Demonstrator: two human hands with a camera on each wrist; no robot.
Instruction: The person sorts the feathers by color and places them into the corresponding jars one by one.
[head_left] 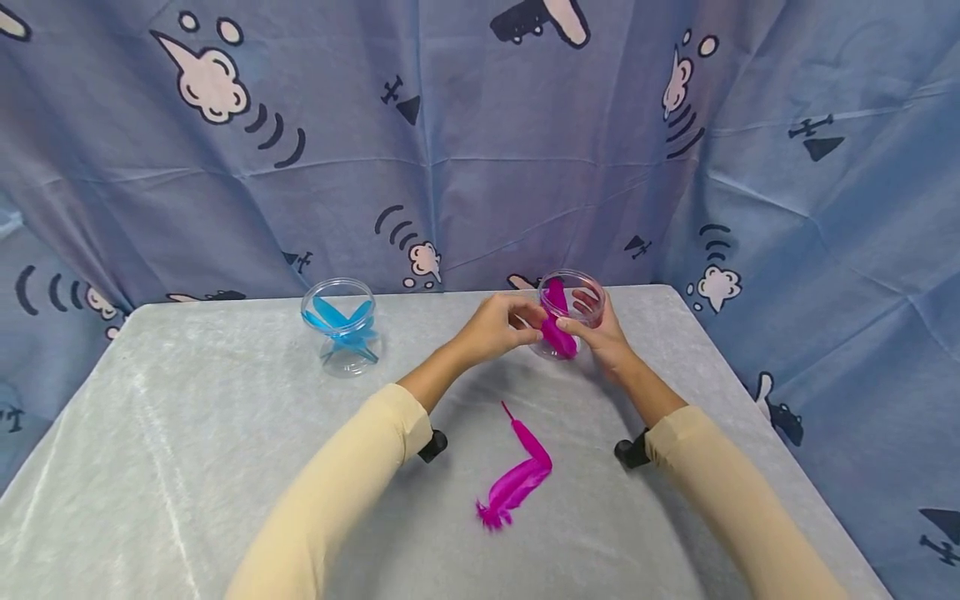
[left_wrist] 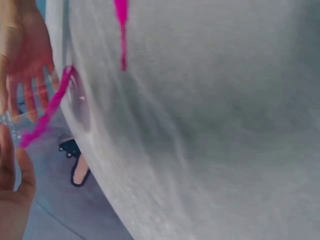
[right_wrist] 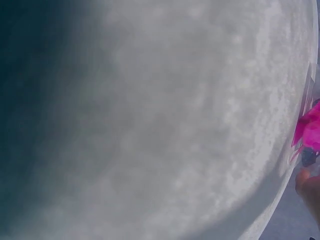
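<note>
Near the table's back edge, my right hand (head_left: 606,337) holds a clear jar (head_left: 551,343), thumb in front and fingers seen through the far side. Magenta feathers (head_left: 557,321) stand inside it, crossing each other. My left hand (head_left: 502,325) is at the jar's left side with fingers bent and thumb apart from them; I see nothing held between them. In the left wrist view, the left fingertips (left_wrist: 26,172) are close to the lower end of a magenta feather (left_wrist: 47,115). Another magenta feather (head_left: 528,467), bent in the middle, lies on the table between my forearms.
A second clear jar (head_left: 348,358) with blue feathers (head_left: 343,321) stands at the back left. The table has a pale grey cloth (head_left: 187,433). Behind it hangs a blue patterned curtain (head_left: 487,125).
</note>
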